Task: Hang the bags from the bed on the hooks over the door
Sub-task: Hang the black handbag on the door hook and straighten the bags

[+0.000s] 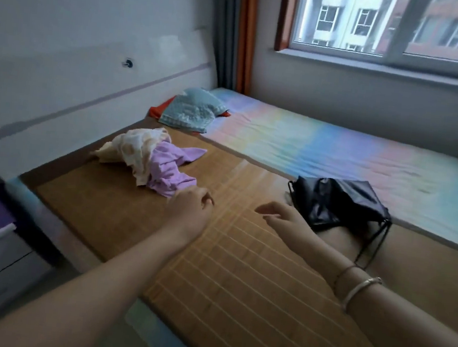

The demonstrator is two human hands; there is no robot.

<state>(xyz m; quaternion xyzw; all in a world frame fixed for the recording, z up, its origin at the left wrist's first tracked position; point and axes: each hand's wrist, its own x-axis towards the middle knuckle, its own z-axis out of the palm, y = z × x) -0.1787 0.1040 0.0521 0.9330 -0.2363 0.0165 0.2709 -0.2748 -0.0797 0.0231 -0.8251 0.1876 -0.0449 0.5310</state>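
Reaching over the bed, both hands empty, right hand loosely open just beside black bag, left hand loosely curled

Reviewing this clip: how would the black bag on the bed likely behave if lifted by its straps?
The black bag lies crumpled and caved in on the mat, so it would probably sag and fold rather than hold shape. Its surface looks glossy, so possibly a bit slippery. The thin straps trail loosely, so they would likely swing when lifted.

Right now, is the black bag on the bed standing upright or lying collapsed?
Lying collapsed. The black bag is slumped and creased on the bamboo mat, and its straps trail loose over the mat toward the bed's near edge.
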